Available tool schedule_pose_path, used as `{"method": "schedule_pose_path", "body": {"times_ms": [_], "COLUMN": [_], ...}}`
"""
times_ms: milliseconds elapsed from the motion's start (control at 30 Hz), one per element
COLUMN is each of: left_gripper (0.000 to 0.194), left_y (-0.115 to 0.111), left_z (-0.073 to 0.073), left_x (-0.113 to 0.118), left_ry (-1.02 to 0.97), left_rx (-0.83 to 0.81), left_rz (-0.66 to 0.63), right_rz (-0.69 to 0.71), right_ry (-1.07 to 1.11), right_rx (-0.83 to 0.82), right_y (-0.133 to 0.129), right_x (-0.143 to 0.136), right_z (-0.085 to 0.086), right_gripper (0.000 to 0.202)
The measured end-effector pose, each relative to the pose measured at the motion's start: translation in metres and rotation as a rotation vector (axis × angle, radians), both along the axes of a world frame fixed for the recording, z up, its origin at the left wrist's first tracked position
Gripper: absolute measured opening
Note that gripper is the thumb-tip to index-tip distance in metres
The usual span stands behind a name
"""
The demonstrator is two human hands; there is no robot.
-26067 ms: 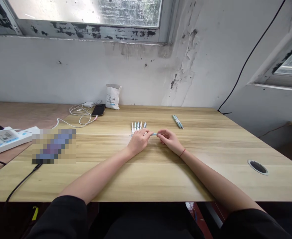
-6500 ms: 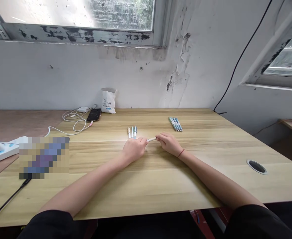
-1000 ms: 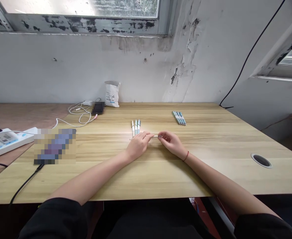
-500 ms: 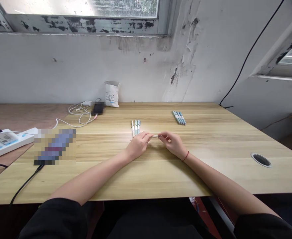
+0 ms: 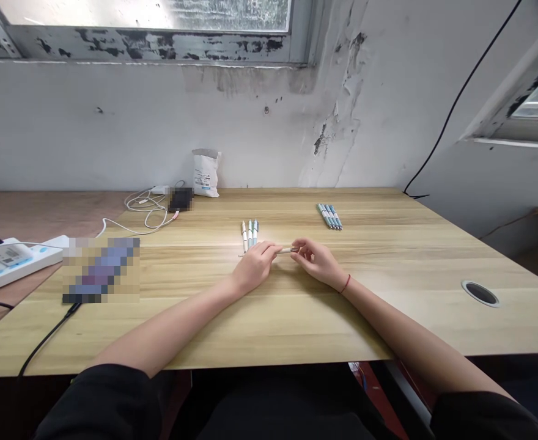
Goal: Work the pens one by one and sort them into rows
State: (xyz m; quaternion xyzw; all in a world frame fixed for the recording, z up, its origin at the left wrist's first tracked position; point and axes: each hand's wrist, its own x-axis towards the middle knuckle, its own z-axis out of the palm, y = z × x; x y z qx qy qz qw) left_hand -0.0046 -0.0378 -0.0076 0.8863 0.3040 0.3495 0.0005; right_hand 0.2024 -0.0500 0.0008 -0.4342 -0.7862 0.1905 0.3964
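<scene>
My left hand [image 5: 256, 267] is closed around a slim white pen [image 5: 285, 250], which points to the right just above the wooden table. At the pen's right end, the thumb and fingertips of my right hand [image 5: 317, 261] pinch its tip. A red string circles my right wrist. Three pens [image 5: 249, 232] lie side by side just beyond my left hand, their lower ends partly hidden by it. Farther back to the right, a row of several blue and green pens [image 5: 329, 217] lies close together.
On the left are a blurred phone-like object [image 5: 103, 270] with a black cable, a white power strip [image 5: 21, 260] and coiled white cables [image 5: 147, 208]. A white pouch [image 5: 206, 173] stands against the wall. A round cable hole [image 5: 480, 293] is set into the table at right.
My right hand has shifted slightly to the right along the pen, so more of its tip end shows. My left hand has stayed in place.
</scene>
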Motion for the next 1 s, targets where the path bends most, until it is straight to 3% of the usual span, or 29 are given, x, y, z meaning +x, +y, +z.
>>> {"method": "schedule_pose_path", "body": {"times_ms": [233, 400, 533, 733, 900, 1000], "left_gripper": [0.027, 0.028, 0.030, 0.029, 0.028, 0.028], "left_y": [-0.0002, 0.0004, 0.0005, -0.0001, -0.0002, -0.0006], "left_z": [-0.0003, -0.0010, -0.0014, -0.0006, -0.0010, 0.0000], "left_x": [0.0000, -0.0005, -0.0008, -0.0006, 0.0002, 0.0005], "left_ry": [0.021, 0.025, 0.030, 0.032, 0.049, 0.044], "left_rx": [0.014, 0.003, 0.007, 0.007, 0.006, 0.004], "left_rz": [-0.010, 0.013, -0.002, -0.001, -0.001, 0.002], "right_rz": [-0.002, 0.018, 0.019, 0.021, 0.017, 0.012], "right_ry": [-0.145, -0.116, -0.174, -0.160, -0.220, -0.246], "right_rx": [0.037, 0.063, 0.059, 0.085, 0.077, 0.082], "right_y": [0.0017, 0.0017, 0.0013, 0.0000, -0.0007, 0.0002], "right_x": [0.0025, 0.0035, 0.0039, 0.0038, 0.0036, 0.0042], "right_z": [-0.0006, -0.0005, 0.0000, 0.0011, 0.0010, -0.0007], "right_gripper": [0.025, 0.016, 0.022, 0.016, 0.025, 0.019]}}
